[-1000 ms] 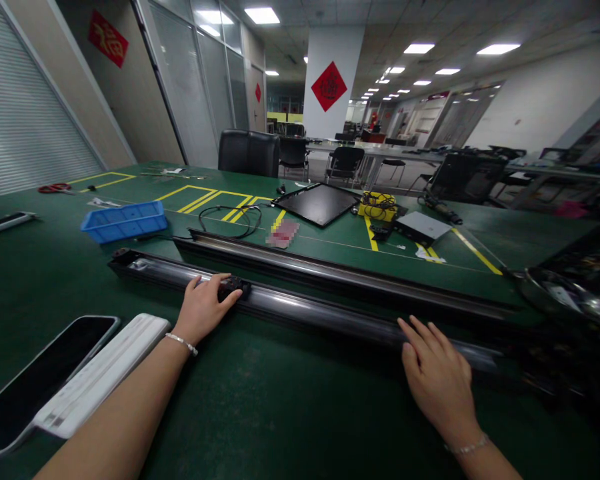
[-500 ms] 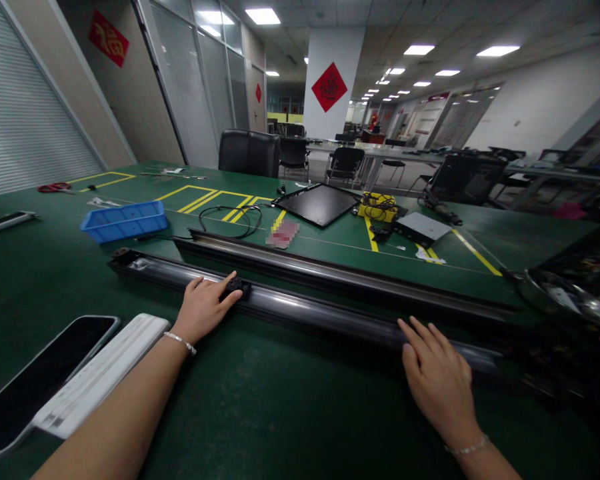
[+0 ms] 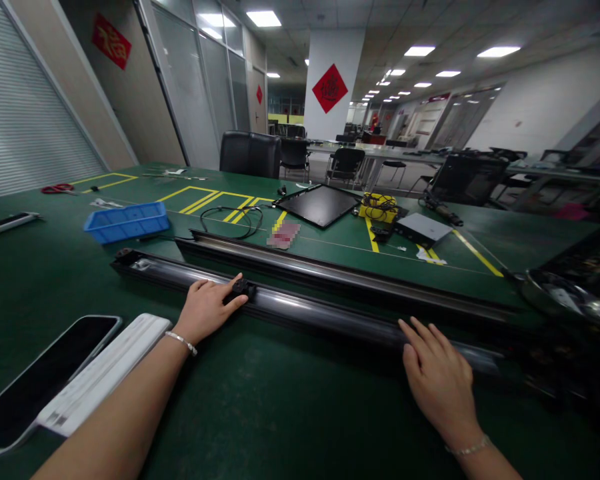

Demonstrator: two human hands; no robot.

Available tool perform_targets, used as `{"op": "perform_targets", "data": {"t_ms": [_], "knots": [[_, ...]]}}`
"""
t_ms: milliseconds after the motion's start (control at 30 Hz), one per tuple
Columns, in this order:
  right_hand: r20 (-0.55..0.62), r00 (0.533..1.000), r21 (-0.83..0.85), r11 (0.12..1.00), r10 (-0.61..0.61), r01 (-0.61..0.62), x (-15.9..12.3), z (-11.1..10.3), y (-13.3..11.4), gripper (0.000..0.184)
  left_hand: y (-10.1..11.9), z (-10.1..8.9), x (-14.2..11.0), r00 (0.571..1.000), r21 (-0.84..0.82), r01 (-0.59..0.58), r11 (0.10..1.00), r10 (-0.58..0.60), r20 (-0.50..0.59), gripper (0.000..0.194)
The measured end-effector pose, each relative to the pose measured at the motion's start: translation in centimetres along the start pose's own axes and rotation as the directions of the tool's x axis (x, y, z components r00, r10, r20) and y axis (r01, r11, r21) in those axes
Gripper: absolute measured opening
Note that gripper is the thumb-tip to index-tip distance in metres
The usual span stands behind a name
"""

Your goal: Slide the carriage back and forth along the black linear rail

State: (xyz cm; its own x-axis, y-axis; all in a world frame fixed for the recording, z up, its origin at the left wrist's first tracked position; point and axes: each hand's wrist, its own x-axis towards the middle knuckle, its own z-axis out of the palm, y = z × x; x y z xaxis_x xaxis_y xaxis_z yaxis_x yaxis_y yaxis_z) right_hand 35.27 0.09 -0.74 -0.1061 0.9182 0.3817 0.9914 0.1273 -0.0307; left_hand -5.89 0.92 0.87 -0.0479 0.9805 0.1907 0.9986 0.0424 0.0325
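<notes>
On the near black rail (image 3: 305, 312), partway along from its left end, sits a small black block (image 3: 243, 288), and the person's left hand (image 3: 209, 308) has it between thumb and forefinger: thumb along the near side, forefinger over the far edge, the gap between them no wider than the block. The other fingers of that hand curl over the rail. Farther along, the right hand (image 3: 439, 370) lies palm down with its fingers loosely spread, their tips upon the same rail; I can't tell from this view whether they press on it. Each wrist wears a thin bracelet (image 3: 181, 343).

Just beyond, and roughly in line with it, lies a second rail (image 3: 340, 270). Beside the left forearm a phone (image 3: 45, 380) and a white bar (image 3: 107, 373) lie side by side on the green table (image 3: 260, 407). Past the rails are a blue tray (image 3: 130, 227) on the left, a flat black panel (image 3: 323, 205) near the middle, and a yellow box (image 3: 387, 215) topped with cables. Red-handled scissors (image 3: 55, 189) rest near the far left edge.
</notes>
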Motion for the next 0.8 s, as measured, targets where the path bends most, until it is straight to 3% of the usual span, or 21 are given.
{"op": "perform_targets", "data": {"t_ms": [800], "knots": [[0.029,0.999,0.006,1.0,0.015,-0.015,0.05,-0.3,-0.13,0.046,0.75,-0.96,-0.27,0.997,0.003,-0.046,0.999,0.045,0.063,0.063]]}}
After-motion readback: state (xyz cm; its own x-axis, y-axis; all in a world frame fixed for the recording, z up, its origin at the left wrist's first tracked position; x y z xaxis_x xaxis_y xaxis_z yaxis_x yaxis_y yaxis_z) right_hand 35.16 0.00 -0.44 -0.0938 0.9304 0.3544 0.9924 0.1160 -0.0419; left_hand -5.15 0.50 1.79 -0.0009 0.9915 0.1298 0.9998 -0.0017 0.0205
